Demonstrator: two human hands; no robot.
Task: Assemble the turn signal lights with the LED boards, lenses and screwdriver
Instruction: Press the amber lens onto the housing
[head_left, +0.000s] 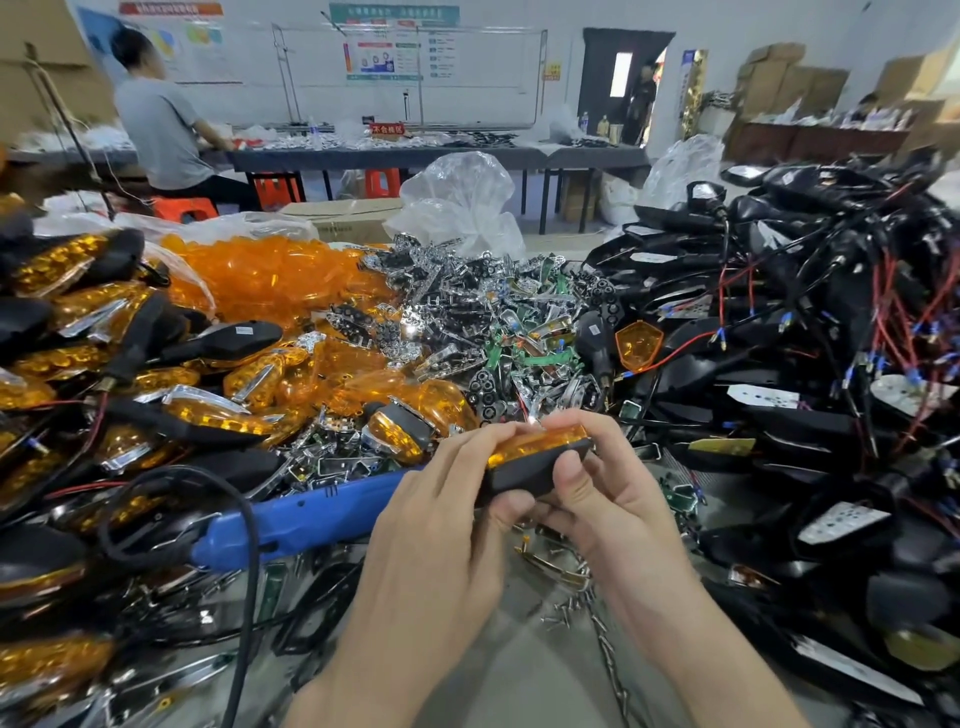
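Grey bench top (509, 670), strewn with loose screws (563, 610), lies nearest. Just above it both hands grip one turn signal light (537, 460): the left hand (441, 525) and right hand (608, 499) curl fingers and thumbs round its black body, apparently to press the amber lens home. The blue screwdriver (311, 514) rests just to the left, within reach. Beyond lie heaped orange lenses (270, 275), LED boards (519, 332) and wired housings (810, 322). Farther off, a seated person (161, 135) works.

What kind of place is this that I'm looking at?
Likely a factory assembly workshop: heaps of orange lenses and wired black housings, plus a blue electric screwdriver.
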